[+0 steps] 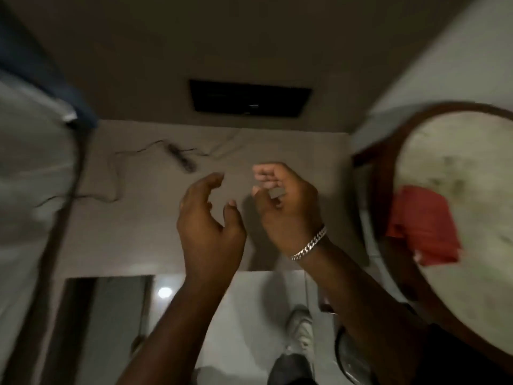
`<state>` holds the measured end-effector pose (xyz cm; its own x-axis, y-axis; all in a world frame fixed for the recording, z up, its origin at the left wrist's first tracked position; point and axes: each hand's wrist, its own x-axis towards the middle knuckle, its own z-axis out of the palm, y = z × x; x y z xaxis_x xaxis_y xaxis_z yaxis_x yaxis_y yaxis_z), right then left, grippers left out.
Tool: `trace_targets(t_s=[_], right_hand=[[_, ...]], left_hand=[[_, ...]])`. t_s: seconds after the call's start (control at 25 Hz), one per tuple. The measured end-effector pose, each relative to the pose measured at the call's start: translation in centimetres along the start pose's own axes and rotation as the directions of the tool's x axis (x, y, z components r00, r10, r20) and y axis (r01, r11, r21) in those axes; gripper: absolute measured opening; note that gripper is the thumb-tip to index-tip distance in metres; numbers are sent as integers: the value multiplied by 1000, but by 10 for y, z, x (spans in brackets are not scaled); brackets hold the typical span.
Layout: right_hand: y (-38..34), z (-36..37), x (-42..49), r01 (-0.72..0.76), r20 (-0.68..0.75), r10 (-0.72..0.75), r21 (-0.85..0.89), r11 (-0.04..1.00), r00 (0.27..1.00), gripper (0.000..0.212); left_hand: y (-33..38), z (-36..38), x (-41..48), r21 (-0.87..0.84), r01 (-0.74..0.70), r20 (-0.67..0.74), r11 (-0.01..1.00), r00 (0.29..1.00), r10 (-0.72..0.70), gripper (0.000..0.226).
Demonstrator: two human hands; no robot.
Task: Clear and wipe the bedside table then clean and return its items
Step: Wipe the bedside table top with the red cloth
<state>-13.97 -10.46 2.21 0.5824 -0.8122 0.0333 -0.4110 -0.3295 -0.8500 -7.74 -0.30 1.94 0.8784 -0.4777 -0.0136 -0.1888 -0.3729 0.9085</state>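
Observation:
The round bedside table (458, 151) fills the right edge; it has a pale, stained top and a brown wooden rim. A red cloth-like item (422, 226) lies on the table near its left rim. Both of my hands are raised in the middle of the view, to the left of the table and not touching it. My left hand (208, 218) has its fingers curved and apart, holding nothing. My right hand (286, 204), with a silver bracelet at the wrist, has loosely curled fingers and nothing visibly in it. The view is blurred.
A dark power strip (181, 159) with thin cables lies on the pale floor beyond my hands. A dark rectangular opening (249, 98) sits in the far wall. White and blue bedding (27, 151) fills the left side. My white shoe (301, 329) is below.

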Motion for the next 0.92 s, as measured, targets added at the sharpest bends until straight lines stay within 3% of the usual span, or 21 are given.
trace_targets(t_s=[0.16,0.28,0.36,0.44,0.52,0.64,0.8,0.88,0.92], right_hand=[[67,-111,-2,-69,-233,80,53,996,969,19],[119,-176,-12,-85,-491,26,-99,991,871,17],[151,-201,-19,-246,-543,107,-191,950,833,24],[170,-207,-25,-438,-502,301,-178,881,811,38],[179,-200,-31,-501,-484,370,-173,848,793,51],[167,-178,-26,-389,-480,287,-125,913,829,49],[141,-126,17,-254,-377,231,-11,967,897,32],[144,-99,38,-234,-321,217,-15,972,922,33],[149,-81,46,-211,-211,185,-111,971,960,39]], left_hand=[[54,126,-60,-205,131,303,970,951,-64,39],[77,200,-91,-162,181,418,970,903,-99,37],[81,232,-95,-98,227,411,969,896,-168,37],[78,250,-93,-51,193,390,980,907,-159,37],[75,256,-95,-51,161,386,986,913,-130,38],[64,240,-87,-118,179,368,977,921,-124,40],[17,197,-35,-205,115,209,972,975,-71,44],[-17,176,-5,-135,65,179,989,983,-41,47],[-42,162,14,-23,42,187,999,982,-37,50]])
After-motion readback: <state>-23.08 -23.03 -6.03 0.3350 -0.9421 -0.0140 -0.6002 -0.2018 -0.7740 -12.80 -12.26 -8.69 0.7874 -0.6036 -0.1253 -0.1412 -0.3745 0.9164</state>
